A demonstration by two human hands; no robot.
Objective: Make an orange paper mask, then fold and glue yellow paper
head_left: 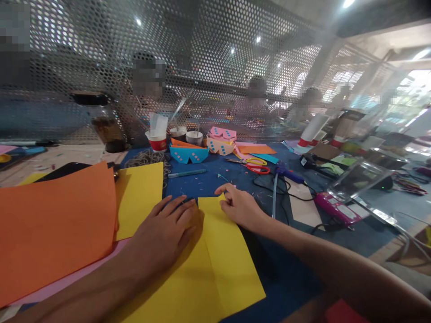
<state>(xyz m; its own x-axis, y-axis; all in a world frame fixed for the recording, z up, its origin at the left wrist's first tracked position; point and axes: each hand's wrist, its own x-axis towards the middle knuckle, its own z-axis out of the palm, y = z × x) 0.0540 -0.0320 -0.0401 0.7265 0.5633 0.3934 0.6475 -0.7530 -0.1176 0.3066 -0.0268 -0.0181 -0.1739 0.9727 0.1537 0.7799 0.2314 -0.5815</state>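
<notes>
A yellow paper sheet [229, 264] with a crease down its length lies on the blue table mat in front of me. My left hand [161, 233] rests flat on its left part, fingers stretched out and pointing toward the far edge. My right hand [237, 206] sits at the sheet's far right corner with fingers curled, pinching or pressing the paper edge there.
An orange sheet [54, 229] and another yellow sheet [139, 197] lie to the left. Folded paper crafts [188, 153], cups [156, 140], a pen [186, 173], scissors [251, 165], a glue gun [286, 174] with cables and a pink device [335, 207] sit beyond. A perforated metal screen [202, 67] stands behind, with people past it.
</notes>
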